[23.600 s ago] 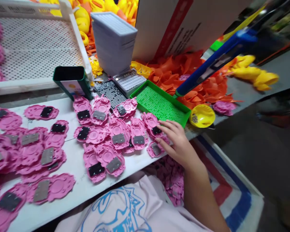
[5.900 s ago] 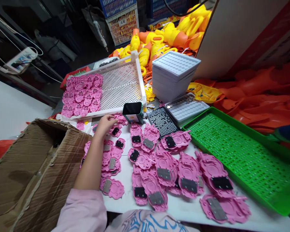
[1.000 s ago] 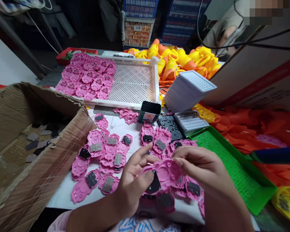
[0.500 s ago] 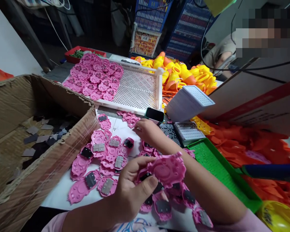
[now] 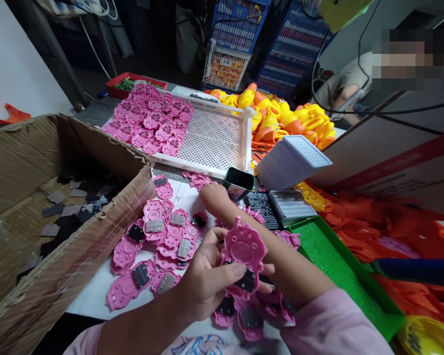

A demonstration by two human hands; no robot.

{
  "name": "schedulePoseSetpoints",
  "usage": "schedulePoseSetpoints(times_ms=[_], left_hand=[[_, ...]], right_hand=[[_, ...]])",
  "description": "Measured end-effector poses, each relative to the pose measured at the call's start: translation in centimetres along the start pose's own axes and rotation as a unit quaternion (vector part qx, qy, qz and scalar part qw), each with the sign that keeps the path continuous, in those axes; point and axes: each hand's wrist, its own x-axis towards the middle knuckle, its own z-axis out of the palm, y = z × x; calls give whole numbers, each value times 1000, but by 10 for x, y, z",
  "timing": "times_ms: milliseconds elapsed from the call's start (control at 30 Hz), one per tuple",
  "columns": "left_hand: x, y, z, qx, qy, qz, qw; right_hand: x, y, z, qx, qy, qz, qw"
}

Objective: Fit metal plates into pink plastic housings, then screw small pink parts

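My left hand [image 5: 207, 276] holds a pink plastic part [image 5: 243, 246] upright, its thumb over the front near a black plate and its fingertips showing at the right edge. My right hand [image 5: 211, 193] reaches forward past it to a heap of small pink pieces [image 5: 197, 179], beside a dark green-rimmed container [image 5: 239, 184]; its fingers are hidden. Several pink parts with grey or black plates [image 5: 154, 224] lie on the white sheet to the left. More such parts [image 5: 250, 320] lie below my left hand.
A cardboard box [image 5: 133, 197] with dark scraps stands at the left. Behind is a white perforated tray [image 5: 214, 135] partly covered with pink parts. At the right are a green tray [image 5: 344, 271], a white block [image 5: 292, 162] and orange pieces. A person sits at the back right.
The pink part in my left hand has turned more upright, showing its black plate. My right hand has moved slightly left and its fingers have gone out of sight.
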Motion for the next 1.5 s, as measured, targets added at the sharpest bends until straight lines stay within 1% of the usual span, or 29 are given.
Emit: schedulePoseSetpoints(times_ms=[100,167,233,333,367,400,433,467,500,533,567,633,667,767,833,900,967,1067,1133,1200,1267,1333,1433,1500], left_hand=[[1,-1,1,2,19,2,1000],[1,-1,1,14,25,8,1000],[1,-1,2,25,31,11,999],[0,-2,0,32,75,13,997],[0,-3,-1,34,95,16,995],[1,-4,-2,37,113,20,993],[1,-6,-2,40,126,27,991],[2,-9,-3,43,136,35,989],[3,-11,-3,47,143,43,988],[4,-14,-2,54,144,49,987],[5,-17,-2,65,141,54,986],[6,-22,-1,94,123,49,987],[6,-25,-1,109,111,43,987],[3,-30,-5,150,90,18,984],[2,-32,-9,171,91,-1,981],[2,-33,-13,187,105,-20,976],[5,-34,-16,203,132,-27,970],[8,-34,-18,234,181,-8,955],[10,-34,-20,256,196,14,946],[10,-34,-23,280,197,38,939],[8,-33,-25,305,198,62,929],[6,-32,-26,325,197,83,921],[2,-30,-24,346,186,116,912],[1,-29,-22,355,180,137,907]], right_hand=[[-9,1,-7,40,18,-6,999],[-22,7,-14,83,36,-7,996],[-46,16,-21,138,63,-5,988],[-104,33,-28,241,114,-9,964],[-126,37,-27,297,140,-14,944],[-148,40,-25,442,203,-23,873],[-167,41,-21,545,260,-28,797],[-182,41,-15,586,307,-23,750],[-194,40,-9,591,352,-27,726],[-201,38,-2,564,393,-37,726],[-205,36,6,514,429,-51,741],[-205,33,18,399,484,-86,774],[-202,32,24,353,504,-102,782],[-194,34,34,284,533,-128,787],[-190,38,38,257,543,-126,790],[-186,40,41,242,551,-118,790],[-184,41,43,243,548,-113,793],[-182,41,47,248,537,-118,798],[-182,40,48,243,549,-129,789],[-183,38,48,240,555,-150,782],[-185,36,47,247,548,-171,781],[-186,33,46,258,550,-181,773],[-187,26,45,272,569,-166,758],[-187,23,46,271,575,-156,756]])
